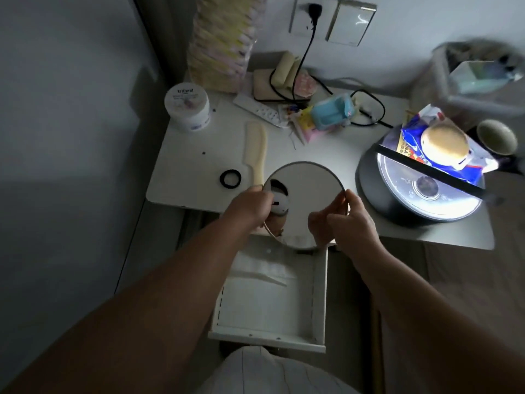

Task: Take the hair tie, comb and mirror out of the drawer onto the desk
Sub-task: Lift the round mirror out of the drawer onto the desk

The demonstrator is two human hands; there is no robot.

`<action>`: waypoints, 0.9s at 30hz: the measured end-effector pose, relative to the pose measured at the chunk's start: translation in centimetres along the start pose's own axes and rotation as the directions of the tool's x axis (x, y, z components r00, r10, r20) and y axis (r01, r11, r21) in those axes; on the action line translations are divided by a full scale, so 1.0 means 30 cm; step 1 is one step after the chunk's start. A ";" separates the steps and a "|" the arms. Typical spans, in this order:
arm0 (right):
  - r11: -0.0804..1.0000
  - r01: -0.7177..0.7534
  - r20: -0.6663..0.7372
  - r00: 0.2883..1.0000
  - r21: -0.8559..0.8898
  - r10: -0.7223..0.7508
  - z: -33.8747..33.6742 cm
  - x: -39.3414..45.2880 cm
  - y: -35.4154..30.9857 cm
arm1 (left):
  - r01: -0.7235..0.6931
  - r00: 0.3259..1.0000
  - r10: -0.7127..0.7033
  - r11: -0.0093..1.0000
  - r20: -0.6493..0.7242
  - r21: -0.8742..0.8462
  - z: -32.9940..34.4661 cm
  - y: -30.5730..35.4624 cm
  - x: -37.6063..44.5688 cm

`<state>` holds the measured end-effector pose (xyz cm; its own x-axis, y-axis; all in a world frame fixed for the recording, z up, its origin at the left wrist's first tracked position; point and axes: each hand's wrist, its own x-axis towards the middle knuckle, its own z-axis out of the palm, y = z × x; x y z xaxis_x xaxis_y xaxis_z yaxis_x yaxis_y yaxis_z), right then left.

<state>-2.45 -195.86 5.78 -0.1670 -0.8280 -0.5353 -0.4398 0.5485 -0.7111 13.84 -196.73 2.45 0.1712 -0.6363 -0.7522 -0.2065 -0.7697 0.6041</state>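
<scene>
Last item in hand — you hold the round mirror (pixel 305 203) by its rim, left hand (pixel 251 207) pinching the left edge, right hand (pixel 345 223) the right, above the desk (pixel 181 166) front edge and the open drawer (pixel 270 308). Hair tie (pixel 230 179) and comb (pixel 255 152) already lie on the desk, just beside each other. Next move, as judged — carry the mirror forward and lower it flat onto bare desk, clear of the comb's handle and the dark appliance (pixel 420 191) at right.

One round mirror (pixel 305 194), one cream comb (pixel 256 150), one black hair tie (pixel 230 178), one open drawer (pixel 267 334), one white jar (pixel 187 107), one remote (pixel 257 110), two hands (pixel 251 204) (pixel 348 220)
</scene>
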 end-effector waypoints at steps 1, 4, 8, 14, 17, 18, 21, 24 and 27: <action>1.000 -0.006 -0.004 1.000 -0.016 0.006 -0.003 0.025 -0.008 | 0.020 1.000 -0.020 1.000 0.007 -0.008 0.006 0.022 0.021; 0.998 -0.061 0.003 0.998 -0.029 0.061 0.003 0.085 -0.021 | 0.062 0.998 -0.062 0.998 0.026 0.012 0.024 0.071 0.073; 0.995 -0.103 0.032 0.994 -0.009 0.103 -0.010 0.168 -0.017 | 0.072 0.997 -0.074 0.995 0.031 0.066 0.052 0.104 0.133; 0.995 -0.086 0.057 0.994 -0.042 0.088 -0.038 0.277 -0.005 | 0.117 0.992 -0.119 0.992 0.042 0.040 0.088 0.139 0.207; 0.994 -0.087 0.073 0.993 -0.070 0.092 -0.042 0.314 0.001 | 0.130 0.991 -0.132 0.990 0.037 0.053 0.091 0.150 0.222; 0.993 -0.088 0.079 0.992 -0.075 0.094 -0.041 0.323 0.003 | 0.126 0.991 -0.128 0.990 0.029 0.057 0.092 0.150 0.228; 0.993 -0.082 0.086 0.992 -0.082 0.089 -0.034 0.345 0.004 | 0.099 0.995 -0.097 0.990 -0.021 0.096 0.098 0.152 0.241; 0.994 -0.087 0.099 0.991 -0.069 0.094 -0.030 0.364 0.009 | 0.109 0.994 -0.104 0.987 -0.046 0.114 0.104 0.154 0.247; 0.992 -0.085 0.104 0.990 -0.088 0.094 -0.031 0.385 0.016 | 0.117 0.992 -0.110 0.988 -0.066 0.103 0.113 0.163 0.246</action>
<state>-5.42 -205.27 -0.32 -0.1155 -0.7560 -0.6442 -0.4998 0.6047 -0.6201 10.82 -205.01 -1.04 0.2565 -0.5496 -0.7951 -0.2833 -0.8292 0.4818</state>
